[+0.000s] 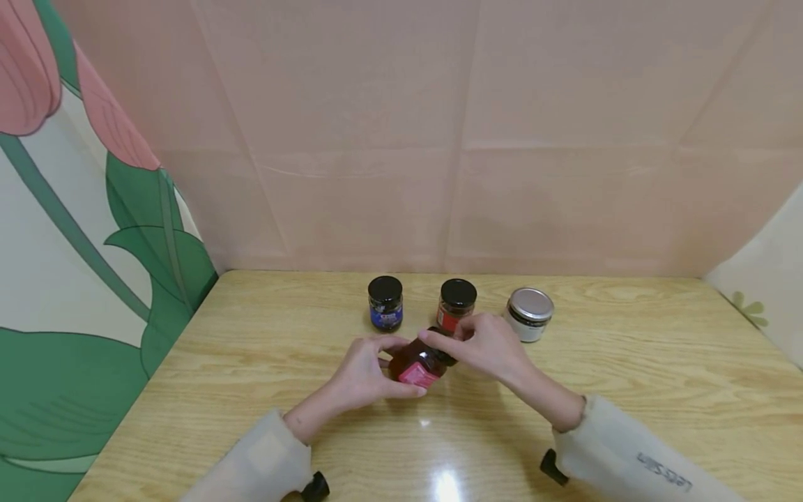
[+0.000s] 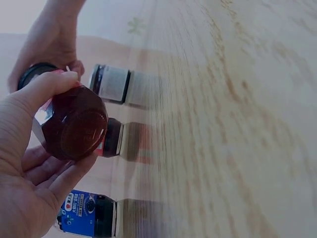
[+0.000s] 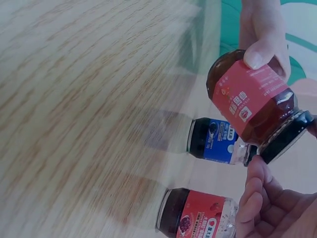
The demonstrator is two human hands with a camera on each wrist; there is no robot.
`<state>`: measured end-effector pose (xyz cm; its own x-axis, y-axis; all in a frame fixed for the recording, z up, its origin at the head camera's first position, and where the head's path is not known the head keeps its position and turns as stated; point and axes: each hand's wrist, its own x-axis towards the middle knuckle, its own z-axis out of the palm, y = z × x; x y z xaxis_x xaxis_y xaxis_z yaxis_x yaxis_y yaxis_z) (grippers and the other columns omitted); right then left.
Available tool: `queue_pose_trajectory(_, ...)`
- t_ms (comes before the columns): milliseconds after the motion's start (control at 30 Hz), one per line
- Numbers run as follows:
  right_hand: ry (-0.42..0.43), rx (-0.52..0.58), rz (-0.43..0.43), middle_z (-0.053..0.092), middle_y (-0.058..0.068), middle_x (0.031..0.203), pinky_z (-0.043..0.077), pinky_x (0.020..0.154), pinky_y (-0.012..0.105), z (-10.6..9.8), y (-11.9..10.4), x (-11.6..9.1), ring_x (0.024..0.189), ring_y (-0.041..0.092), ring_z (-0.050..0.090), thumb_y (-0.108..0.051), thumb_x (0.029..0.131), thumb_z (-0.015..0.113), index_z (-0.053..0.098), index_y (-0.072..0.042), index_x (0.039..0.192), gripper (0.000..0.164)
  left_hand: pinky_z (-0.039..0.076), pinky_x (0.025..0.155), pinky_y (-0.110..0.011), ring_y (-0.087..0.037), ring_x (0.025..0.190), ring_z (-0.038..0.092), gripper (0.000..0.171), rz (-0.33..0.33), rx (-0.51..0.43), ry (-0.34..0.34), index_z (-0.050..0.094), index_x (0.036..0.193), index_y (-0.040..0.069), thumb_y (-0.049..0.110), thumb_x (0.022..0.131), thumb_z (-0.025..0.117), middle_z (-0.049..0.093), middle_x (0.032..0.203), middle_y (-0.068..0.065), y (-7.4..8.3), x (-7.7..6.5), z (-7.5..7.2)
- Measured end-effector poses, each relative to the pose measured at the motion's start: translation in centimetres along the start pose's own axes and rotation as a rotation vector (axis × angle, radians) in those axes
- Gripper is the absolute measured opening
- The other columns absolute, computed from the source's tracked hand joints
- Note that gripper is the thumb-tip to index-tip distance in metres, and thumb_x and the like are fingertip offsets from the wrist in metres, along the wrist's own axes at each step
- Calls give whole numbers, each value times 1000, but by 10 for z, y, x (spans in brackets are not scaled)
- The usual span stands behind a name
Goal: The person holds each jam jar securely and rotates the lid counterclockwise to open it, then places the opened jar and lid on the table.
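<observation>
A jam jar [image 1: 417,366] with a pink-red label and a black lid [image 3: 286,136] is held tilted above the table, its lid toward the right. My left hand [image 1: 364,373] grips the jar's body, thumb over the label side and fingers beneath, as the left wrist view shows. At the other end my right hand [image 1: 492,345] pinches the rim of the lid between thumb and fingers. The jar's faceted base [image 2: 84,131] faces the left wrist camera.
Behind the hands stand a blue-labelled jar [image 1: 385,304], a red-labelled jar [image 1: 456,304] and a white-labelled jar with a silver lid [image 1: 530,314]. They stand upright on the wooden table [image 1: 251,348]. A pink cloth [image 1: 376,139] hangs along the table's back edge.
</observation>
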<state>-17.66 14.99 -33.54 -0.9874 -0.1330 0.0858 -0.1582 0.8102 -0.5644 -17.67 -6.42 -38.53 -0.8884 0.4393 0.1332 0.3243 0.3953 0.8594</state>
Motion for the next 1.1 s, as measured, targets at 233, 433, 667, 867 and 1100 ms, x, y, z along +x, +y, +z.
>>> queue_pose_trajectory(233,-14,53,-46,62,-3,66,42,55,26,0,3,0,63,11,53,-60,75,71,66,-15,72,45,56,75,-21,-23,103,64,64,-18,-20,4,63,118,1,26,65,89,65,116,-12,-2,-1,0)
queue_pose_trajectory(433,-19,188,-86,67,-1,82,48,64,27,1,7,-2,75,13,59,-49,76,76,72,-13,91,39,57,77,-23,-25,103,65,64,-30,-56,12,63,119,1,25,65,89,65,117,-14,-3,-1,0)
queue_pose_trajectory(667,-119,440,-63,67,7,112,51,77,32,4,11,-5,92,21,61,-37,81,75,67,-12,116,44,56,81,-27,-24,106,63,64,-55,-88,28,63,119,2,25,65,89,65,119,-12,0,-1,-2)
queue_pose_trajectory(867,-188,634,-69,55,15,136,50,86,33,9,13,-7,104,26,62,-26,85,71,59,-8,129,49,56,83,-29,-22,107,62,62,-50,-101,27,63,119,3,24,66,88,65,118,-10,0,-1,-2)
queue_pose_trajectory(1100,-234,823,-97,49,21,140,45,95,32,12,12,-7,112,25,60,-14,85,67,50,-3,137,56,56,83,-29,-24,108,61,61,-27,-118,34,63,119,2,21,67,88,65,119,-12,-1,0,-2)
